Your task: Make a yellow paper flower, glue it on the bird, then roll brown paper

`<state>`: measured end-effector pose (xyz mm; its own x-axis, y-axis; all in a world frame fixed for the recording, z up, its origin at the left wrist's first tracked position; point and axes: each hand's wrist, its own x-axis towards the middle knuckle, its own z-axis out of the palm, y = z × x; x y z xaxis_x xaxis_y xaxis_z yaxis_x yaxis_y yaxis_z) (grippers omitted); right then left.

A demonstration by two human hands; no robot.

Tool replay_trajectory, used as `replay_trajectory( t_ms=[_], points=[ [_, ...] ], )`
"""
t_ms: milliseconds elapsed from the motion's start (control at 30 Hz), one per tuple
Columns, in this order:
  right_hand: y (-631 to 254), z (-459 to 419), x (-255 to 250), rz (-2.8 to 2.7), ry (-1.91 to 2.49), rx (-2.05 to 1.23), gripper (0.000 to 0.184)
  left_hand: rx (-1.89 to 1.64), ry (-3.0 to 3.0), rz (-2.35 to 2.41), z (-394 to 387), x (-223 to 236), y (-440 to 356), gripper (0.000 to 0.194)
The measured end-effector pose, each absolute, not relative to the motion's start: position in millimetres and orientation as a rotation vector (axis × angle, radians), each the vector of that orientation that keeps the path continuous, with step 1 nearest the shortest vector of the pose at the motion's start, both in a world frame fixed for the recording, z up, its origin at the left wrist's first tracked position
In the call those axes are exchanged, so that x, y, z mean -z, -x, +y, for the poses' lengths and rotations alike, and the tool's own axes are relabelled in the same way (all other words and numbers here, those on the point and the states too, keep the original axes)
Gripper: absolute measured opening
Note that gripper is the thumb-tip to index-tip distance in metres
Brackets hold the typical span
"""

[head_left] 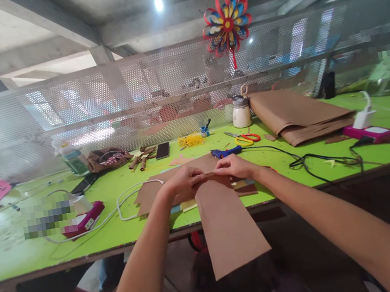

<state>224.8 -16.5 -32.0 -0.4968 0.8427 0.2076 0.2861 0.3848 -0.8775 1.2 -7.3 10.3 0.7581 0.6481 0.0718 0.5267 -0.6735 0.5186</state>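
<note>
Perforated screen point(128, 102) runs behind a green table point(117, 241); clock centred on the fingertips, 12 pointing away from the wearer. Brown paper piece point(230, 224) is in hand at its far, narrower end; long axis runs from 12 to 6, skewed slightly toward 5, with the wide end nearest the wearer and reaching past the near table edge. Left hand point(187, 179) pinches that far end from 9, right hand point(236, 166) from 3; both closed to a narrow grip, thumbs and fingers close together, the two sets of fingertips near each other. Neither hand is nearer the paper: both touch it. Far edge appears turned into a narrow band across the 9–3 line; whether the fold is pressed flat, cannot tell. Other brown sheets point(153, 198) lie under and around the hands, mostly toward 9 and 10. Blue glue gun point(228, 152) sits at 1, just beyond the right hand, hence nearer to it than to the left. Scissors point(248, 138) farther out, also at 1.
</note>
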Motion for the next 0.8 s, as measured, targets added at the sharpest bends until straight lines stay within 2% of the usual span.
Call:
replay_trajectory(
  t_ms=[267,433,800],
  points=[
    [-223,-12,36,-2.085,0.931,-0.858,0.037,-0.318,-2.428,0.848,-6,-1,-9,0.033],
    [-221,-9,39,-2.082,0.895,-0.835,0.034,-0.435,-2.417,0.855,-15,-3,-15,0.030],
    [-217,-18,34,-1.981,0.937,-0.904,0.037,-0.443,-2.202,0.840,-18,-6,-14,0.032]
  ],
)
